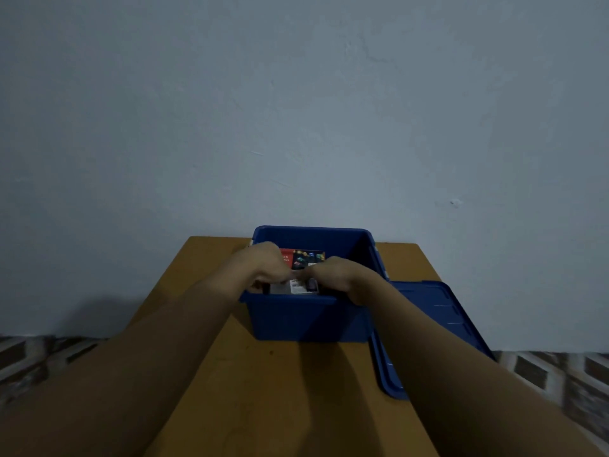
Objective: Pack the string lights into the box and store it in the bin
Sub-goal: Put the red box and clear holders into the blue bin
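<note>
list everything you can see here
bin: 1, blue, open, on the table by the wall
box: 1, red and dark print, inside the bin
lid: 1, blue, right of the bin at the table's edge
table: 1, orange-brown wood, centre
wall: 1, pale grey-blue, behind
floor: 1, patterned grey, both sides
left hand: 1, in the bin, holds the box
right hand: 1, in the bin, holds the box

A wooden table point(263, 390) fills the 6 o'clock area. A blue lid point(438, 318) overhangs its 3 o'clock edge. Patterned floor tiles point(560, 374) show at 4 and 8 o'clock, and a grey-blue wall point(296, 110) spans 12 o'clock.
</note>
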A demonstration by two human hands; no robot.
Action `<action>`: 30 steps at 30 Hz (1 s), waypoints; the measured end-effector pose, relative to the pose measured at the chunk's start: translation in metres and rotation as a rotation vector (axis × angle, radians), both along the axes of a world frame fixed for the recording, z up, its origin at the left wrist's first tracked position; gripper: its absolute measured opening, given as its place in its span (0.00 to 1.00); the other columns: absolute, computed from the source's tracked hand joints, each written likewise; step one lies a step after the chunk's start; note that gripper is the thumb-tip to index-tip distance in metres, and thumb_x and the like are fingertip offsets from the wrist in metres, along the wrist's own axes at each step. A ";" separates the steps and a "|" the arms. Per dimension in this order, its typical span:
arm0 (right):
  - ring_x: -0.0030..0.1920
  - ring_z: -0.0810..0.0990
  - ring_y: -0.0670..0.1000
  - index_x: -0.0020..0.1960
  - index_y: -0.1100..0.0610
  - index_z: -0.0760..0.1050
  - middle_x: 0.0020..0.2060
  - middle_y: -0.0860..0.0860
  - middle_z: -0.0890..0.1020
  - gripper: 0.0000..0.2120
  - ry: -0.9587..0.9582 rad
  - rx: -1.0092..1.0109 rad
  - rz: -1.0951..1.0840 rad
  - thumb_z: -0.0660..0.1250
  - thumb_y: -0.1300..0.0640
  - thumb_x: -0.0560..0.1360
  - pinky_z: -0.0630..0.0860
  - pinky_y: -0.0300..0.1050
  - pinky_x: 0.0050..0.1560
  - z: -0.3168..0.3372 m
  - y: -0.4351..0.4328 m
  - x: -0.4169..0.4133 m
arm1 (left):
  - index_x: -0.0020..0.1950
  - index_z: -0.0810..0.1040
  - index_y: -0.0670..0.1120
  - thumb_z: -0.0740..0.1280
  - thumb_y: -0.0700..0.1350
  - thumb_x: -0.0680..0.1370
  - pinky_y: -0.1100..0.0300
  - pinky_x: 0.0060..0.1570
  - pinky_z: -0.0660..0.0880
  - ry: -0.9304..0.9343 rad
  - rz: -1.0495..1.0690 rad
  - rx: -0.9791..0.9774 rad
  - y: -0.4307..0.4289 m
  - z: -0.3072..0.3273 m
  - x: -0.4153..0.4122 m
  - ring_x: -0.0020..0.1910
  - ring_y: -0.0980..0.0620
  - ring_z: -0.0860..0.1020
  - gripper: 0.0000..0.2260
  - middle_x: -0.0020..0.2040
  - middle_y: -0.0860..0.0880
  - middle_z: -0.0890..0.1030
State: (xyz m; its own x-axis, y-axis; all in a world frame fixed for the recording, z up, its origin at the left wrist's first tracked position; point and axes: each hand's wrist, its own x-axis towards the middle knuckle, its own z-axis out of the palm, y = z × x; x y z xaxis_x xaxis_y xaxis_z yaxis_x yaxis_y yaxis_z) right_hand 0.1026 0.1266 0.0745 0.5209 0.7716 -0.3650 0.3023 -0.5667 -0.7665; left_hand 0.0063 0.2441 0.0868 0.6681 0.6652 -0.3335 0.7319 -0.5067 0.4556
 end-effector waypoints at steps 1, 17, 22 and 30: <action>0.41 0.77 0.48 0.47 0.55 0.74 0.44 0.51 0.80 0.04 0.018 0.031 -0.019 0.68 0.55 0.78 0.70 0.40 0.37 -0.001 -0.001 0.001 | 0.53 0.78 0.38 0.70 0.45 0.76 0.53 0.40 0.81 -0.021 0.002 0.031 0.002 0.001 -0.001 0.39 0.45 0.81 0.11 0.45 0.41 0.82; 0.37 0.80 0.48 0.51 0.59 0.78 0.40 0.52 0.82 0.14 -0.308 0.130 -0.102 0.67 0.47 0.79 0.71 0.39 0.32 -0.021 0.002 0.004 | 0.48 0.83 0.36 0.65 0.48 0.79 0.58 0.32 0.72 -0.327 0.006 0.229 -0.001 0.002 -0.030 0.35 0.48 0.79 0.15 0.43 0.39 0.84; 0.40 0.80 0.47 0.53 0.57 0.80 0.44 0.52 0.84 0.09 -0.545 0.332 -0.115 0.63 0.56 0.80 0.76 0.41 0.36 -0.020 -0.010 0.002 | 0.47 0.82 0.39 0.63 0.46 0.81 0.48 0.43 0.82 -0.478 -0.009 0.303 -0.010 0.002 -0.037 0.45 0.46 0.82 0.13 0.46 0.43 0.84; 0.64 0.73 0.62 0.63 0.65 0.72 0.66 0.62 0.74 0.15 -0.752 0.035 -0.158 0.61 0.60 0.79 0.72 0.55 0.64 -0.019 -0.034 0.035 | 0.59 0.73 0.45 0.59 0.49 0.81 0.47 0.54 0.77 -0.378 -0.059 0.290 0.011 -0.024 -0.026 0.54 0.49 0.75 0.11 0.59 0.48 0.74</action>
State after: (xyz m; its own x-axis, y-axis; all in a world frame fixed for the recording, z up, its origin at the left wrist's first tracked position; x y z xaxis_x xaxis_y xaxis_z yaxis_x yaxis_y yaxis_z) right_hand 0.1377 0.0926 0.0551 0.7245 0.6717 0.1544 0.6665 -0.6258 -0.4051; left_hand -0.0202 0.2553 0.0624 0.7463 0.6521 0.1338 0.5080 -0.6878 0.5186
